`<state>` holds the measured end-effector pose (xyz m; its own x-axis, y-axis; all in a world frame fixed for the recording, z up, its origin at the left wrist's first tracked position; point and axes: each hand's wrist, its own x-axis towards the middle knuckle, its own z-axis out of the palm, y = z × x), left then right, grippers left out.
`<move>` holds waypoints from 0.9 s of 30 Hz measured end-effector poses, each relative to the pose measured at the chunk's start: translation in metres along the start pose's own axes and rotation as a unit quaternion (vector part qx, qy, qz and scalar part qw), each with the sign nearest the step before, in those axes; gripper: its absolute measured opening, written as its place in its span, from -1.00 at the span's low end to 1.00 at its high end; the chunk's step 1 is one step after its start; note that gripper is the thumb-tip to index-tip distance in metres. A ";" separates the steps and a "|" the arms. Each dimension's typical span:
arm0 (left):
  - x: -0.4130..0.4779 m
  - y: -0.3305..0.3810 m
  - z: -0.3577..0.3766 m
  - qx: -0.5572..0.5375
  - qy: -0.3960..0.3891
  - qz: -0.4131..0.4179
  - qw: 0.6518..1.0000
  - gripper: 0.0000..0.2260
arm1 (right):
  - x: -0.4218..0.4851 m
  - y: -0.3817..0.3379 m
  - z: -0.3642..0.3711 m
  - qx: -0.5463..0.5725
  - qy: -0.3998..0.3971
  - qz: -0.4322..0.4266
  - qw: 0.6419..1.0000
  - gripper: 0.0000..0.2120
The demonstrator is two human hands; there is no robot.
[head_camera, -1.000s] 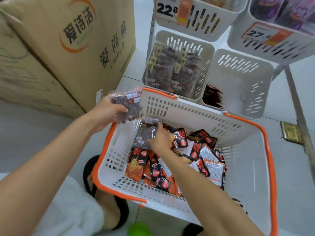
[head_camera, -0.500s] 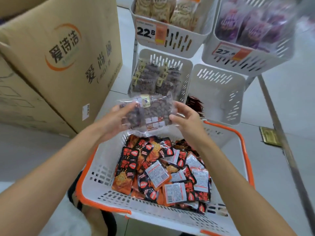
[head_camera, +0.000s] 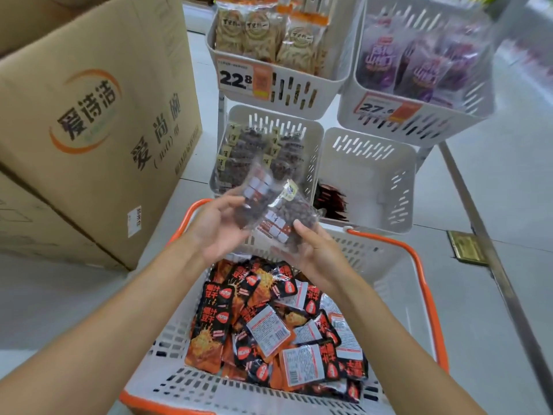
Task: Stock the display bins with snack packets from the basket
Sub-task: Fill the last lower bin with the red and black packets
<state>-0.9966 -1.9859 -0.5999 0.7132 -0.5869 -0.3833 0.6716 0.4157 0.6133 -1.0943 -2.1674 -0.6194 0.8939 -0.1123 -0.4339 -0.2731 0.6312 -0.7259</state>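
My left hand point(head_camera: 216, 223) and my right hand point(head_camera: 311, 246) hold clear packets of dark brown snacks point(head_camera: 278, 209) together above the far rim of the white basket with orange trim point(head_camera: 419, 274). The packets overlap and tilt toward the lower left display bin point(head_camera: 315, 136), which holds several matching brown packets. The basket is filled with several orange-and-black snack packets point(head_camera: 269, 322). The lower right bin point(head_camera: 389, 163) holds only a few dark red packets point(head_camera: 330, 199) in its near left corner.
A large cardboard box point(head_camera: 98, 115) stands on the floor at left. Two upper bins carry price tags: one with tan packets point(head_camera: 269, 34), one with purple packets point(head_camera: 413, 61). A metal rail point(head_camera: 478, 223) runs along the floor at right.
Both hands have lifted the clear brown packets up and forward from the basket toward the lower left bin. The view has tilted up, showing more of the upper bins.
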 end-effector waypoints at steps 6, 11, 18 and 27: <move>-0.009 0.008 0.000 0.311 -0.081 -0.117 0.940 -0.49 | 0.001 -0.031 -0.014 -0.251 0.085 -0.131 0.955 -0.72; -0.003 -0.021 0.011 0.291 -0.025 -0.077 0.953 -0.43 | -0.001 -0.032 -0.012 -0.365 0.053 -0.156 0.916 -0.69; 0.025 -0.014 0.014 0.348 0.016 0.038 0.937 -0.57 | 0.022 -0.038 -0.013 -0.265 -0.003 -0.111 0.958 -0.51; 0.130 0.047 -0.009 0.839 0.087 0.182 0.505 0.04 | 0.136 -0.055 -0.010 -0.460 0.041 -0.128 0.878 -0.55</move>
<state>-0.8707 -2.0363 -0.6266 0.8327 -0.5537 0.0013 -0.5230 -0.7857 0.3304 -0.9612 -2.2249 -0.6433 0.9495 -0.2385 -0.2042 -0.2728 -0.3048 -0.9125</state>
